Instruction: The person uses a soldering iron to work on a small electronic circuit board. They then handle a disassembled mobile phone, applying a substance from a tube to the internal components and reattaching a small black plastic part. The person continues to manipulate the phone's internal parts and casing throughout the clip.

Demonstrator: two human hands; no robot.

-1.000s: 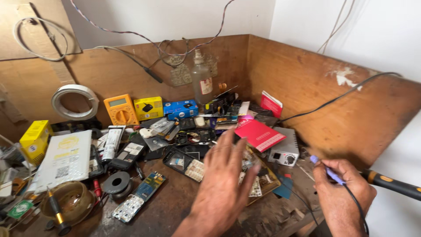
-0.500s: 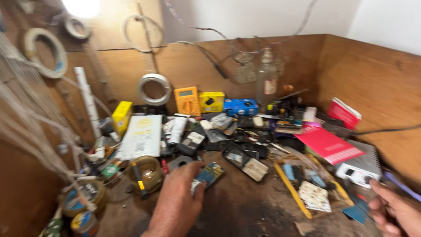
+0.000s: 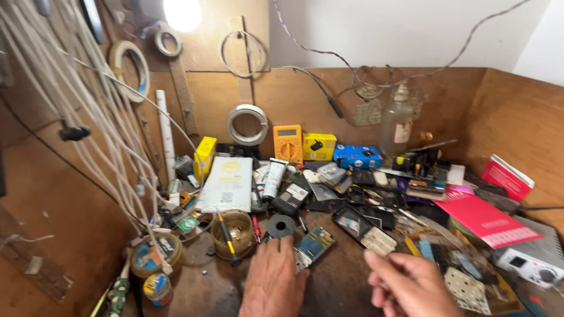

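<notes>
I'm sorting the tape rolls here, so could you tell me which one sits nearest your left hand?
The small black roll lying flat on the bench, right at the left hand's fingers. The white rolls hang on the back wall, well away.

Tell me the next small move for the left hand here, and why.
Probably close the fingers on the black roll. The left hand lies flat on the bench with its fingertips right at the roll's near edge, not yet gripping it, while the right hand hovers empty to the side.
</notes>
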